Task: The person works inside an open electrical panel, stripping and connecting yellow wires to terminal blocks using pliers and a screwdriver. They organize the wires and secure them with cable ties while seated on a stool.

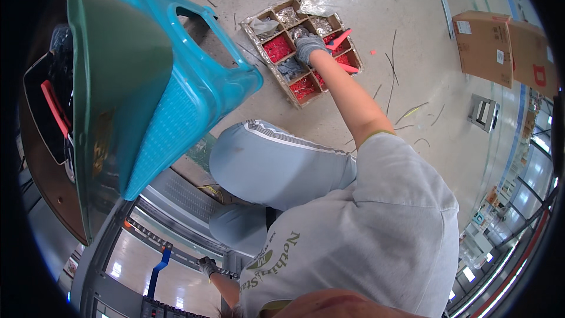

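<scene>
My right hand, in a grey work glove, reaches into a middle compartment of a divided cardboard tray on the floor. Its fingertips are hidden among silver metal pieces. Compartments around it hold red terminals, blue-grey pieces and shiny small hardware. A tool with red handles lies across the tray beside my wrist. Low in the view, my gloved left hand is at a perforated metal rail of a cabinet frame; a dark piece shows at its fingers, its grip unclear.
A teal plastic stool stands left of the tray. Nearer is a green container with a red-handled tool inside. The frame carries a blue bent bar and black breakers. Wire offcuts litter the floor; cardboard boxes stand right.
</scene>
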{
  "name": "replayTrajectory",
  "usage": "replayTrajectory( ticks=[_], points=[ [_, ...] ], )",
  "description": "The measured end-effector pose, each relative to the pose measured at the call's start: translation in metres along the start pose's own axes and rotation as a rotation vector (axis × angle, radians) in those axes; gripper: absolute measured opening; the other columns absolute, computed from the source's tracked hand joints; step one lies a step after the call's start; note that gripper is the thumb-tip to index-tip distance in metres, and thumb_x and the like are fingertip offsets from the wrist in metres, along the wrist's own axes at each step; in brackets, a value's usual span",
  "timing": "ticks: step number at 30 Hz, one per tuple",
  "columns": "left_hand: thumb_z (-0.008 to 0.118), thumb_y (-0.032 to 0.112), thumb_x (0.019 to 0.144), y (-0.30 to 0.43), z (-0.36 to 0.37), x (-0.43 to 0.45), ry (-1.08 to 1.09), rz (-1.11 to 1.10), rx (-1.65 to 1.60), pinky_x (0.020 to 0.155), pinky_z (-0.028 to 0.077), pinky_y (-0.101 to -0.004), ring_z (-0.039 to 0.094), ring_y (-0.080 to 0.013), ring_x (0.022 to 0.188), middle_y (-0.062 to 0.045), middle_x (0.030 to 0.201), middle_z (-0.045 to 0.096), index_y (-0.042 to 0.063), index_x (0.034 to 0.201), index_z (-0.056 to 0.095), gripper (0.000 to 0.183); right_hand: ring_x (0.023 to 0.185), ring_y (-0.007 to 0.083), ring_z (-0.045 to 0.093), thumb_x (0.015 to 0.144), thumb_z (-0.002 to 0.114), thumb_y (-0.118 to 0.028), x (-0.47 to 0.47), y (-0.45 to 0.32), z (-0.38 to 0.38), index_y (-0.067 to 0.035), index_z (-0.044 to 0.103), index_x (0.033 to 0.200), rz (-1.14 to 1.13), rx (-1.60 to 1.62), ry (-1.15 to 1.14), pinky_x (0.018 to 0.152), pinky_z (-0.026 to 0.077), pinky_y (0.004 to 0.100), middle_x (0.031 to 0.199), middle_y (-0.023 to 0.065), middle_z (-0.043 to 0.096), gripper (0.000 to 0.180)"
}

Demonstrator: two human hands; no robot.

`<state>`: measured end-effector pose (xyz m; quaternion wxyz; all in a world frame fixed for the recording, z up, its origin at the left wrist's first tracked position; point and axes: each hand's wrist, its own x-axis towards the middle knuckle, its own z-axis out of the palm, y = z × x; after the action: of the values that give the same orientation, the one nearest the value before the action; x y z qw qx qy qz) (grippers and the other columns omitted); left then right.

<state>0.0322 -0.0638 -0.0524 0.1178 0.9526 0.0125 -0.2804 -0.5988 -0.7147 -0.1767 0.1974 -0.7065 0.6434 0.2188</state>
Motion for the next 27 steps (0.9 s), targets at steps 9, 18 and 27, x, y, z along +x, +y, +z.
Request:
replayTrajectory(
  ticks=[9, 18, 27],
  points=[
    [0.062, 0.011, 0.079, 0.003, 0.005, -0.001, -0.003, -0.040, 0.055, 0.045, 0.044, -0.0325, 0.053, -0.0182, 0.052, -0.007, 0.071, 0.058, 0.005, 0.089, 0.053, 0.015, 0.094, 0.0352, 0.060, 0.073, 0.051, -0.007, 0.014, 0.021, -0.006, -0.004, 0.063, 0.099, -0.152, 0.172, -0.051, 0.084, 0.047, 0.0395, 0.100, 0.0225, 0.061, 0.029],
    [0.064, 0.013, 0.079, -0.007, -0.008, 0.013, -0.041, -0.051, 0.201, 0.047, 0.044, -0.0314, 0.052, -0.0179, 0.055, -0.007, 0.073, 0.059, 0.005, 0.092, 0.055, 0.017, 0.100, 0.0316, 0.060, 0.070, 0.067, -0.013, 0.074, 0.114, 0.036, -0.005, 0.066, 0.101, 0.044, -0.022, -0.122, 0.085, 0.049, 0.0388, 0.109, 0.0159, 0.061, 0.032],
    [0.060, 0.006, 0.079, -0.020, 0.014, 0.000, -0.010, -0.009, -0.038, 0.047, 0.042, -0.0308, 0.049, -0.0157, 0.054, -0.002, 0.066, 0.053, 0.008, 0.081, 0.052, 0.009, 0.106, 0.0332, 0.055, 0.075, 0.058, -0.008, 0.060, 0.092, -0.014, -0.005, 0.058, 0.112, 0.103, 0.012, -0.202, 0.088, 0.046, 0.0393, 0.117, 0.0188, 0.056, 0.037]
  ],
)
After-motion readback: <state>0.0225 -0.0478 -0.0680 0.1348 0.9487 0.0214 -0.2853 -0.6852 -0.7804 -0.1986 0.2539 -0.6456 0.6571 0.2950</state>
